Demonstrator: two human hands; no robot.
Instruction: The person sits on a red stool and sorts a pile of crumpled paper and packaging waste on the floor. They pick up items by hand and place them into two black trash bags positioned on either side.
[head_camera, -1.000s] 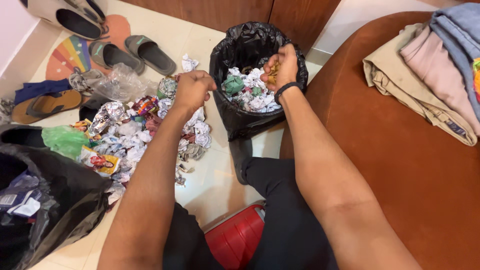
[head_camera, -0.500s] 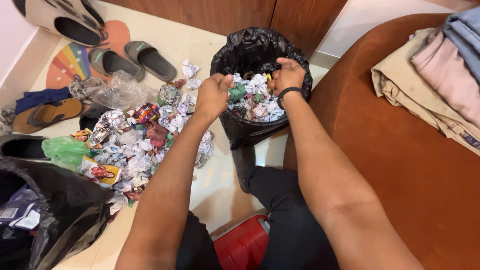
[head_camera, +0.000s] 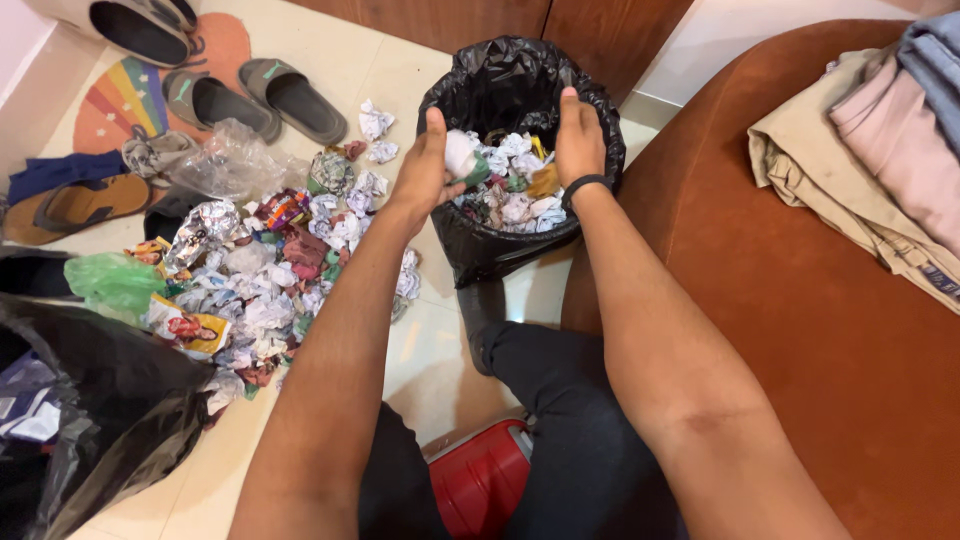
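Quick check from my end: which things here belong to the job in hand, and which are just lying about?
In the job:
left hand holding crumpled white paper
right hand over black-lined bin
pile of crumpled litter on the floor

Lying about:
grey slippers
folded clothes on the seat
black bag
red case

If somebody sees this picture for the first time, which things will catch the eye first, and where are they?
First, the two bare arms reaching to the black-lined bin at top centre, full of crumpled paper: the left hand holds a white wad at its rim, the right hand is over it. Next, the heap of crumpled paper and wrappers on the floor at left.
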